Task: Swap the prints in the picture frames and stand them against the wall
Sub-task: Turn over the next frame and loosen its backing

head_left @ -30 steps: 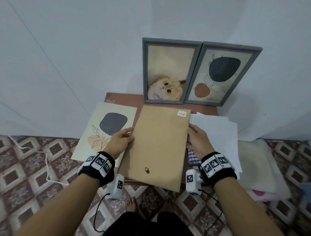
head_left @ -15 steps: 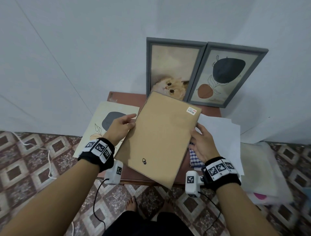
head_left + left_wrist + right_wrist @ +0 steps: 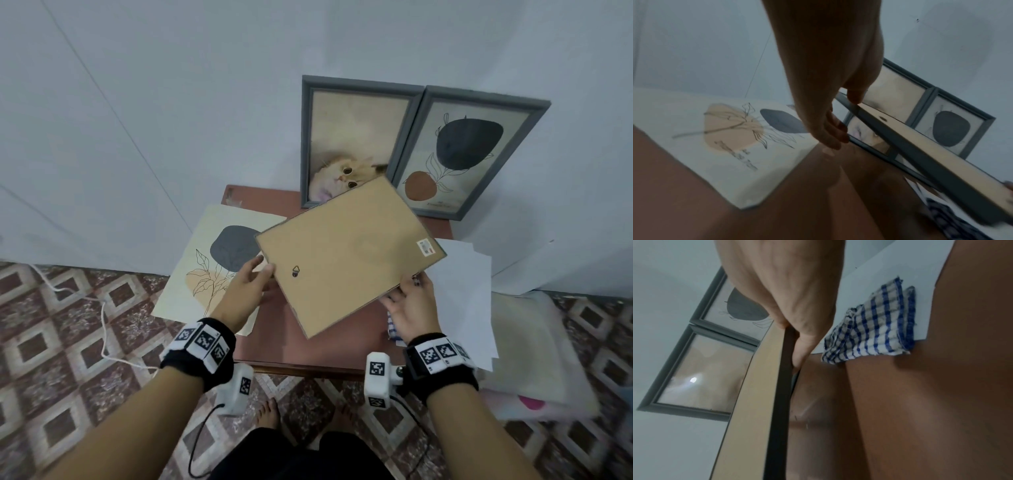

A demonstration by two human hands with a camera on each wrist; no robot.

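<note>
A picture frame (image 3: 349,253) with its brown backing upward hangs tilted above the brown table (image 3: 308,346). My left hand (image 3: 255,281) grips its left edge, thumb on top near the small hanger and fingers (image 3: 830,133) underneath. The frame's right edge (image 3: 777,386) is pinched by my right hand (image 3: 409,298). Two grey frames lean on the wall behind: one with a cat photo (image 3: 352,144), one with an abstract print (image 3: 472,154). A loose abstract print (image 3: 219,260) lies on the table's left side, overhanging the edge.
White paper sheets (image 3: 459,284) lie on the table's right side with a blue checked cloth (image 3: 869,327) on them. A pale cushion (image 3: 534,349) sits on the patterned floor at the right. A white cable (image 3: 102,318) runs over the floor at the left.
The frame lay flat on the table lengthwise; both hands have lifted it and turned it clockwise, so its stickered corner now points right.
</note>
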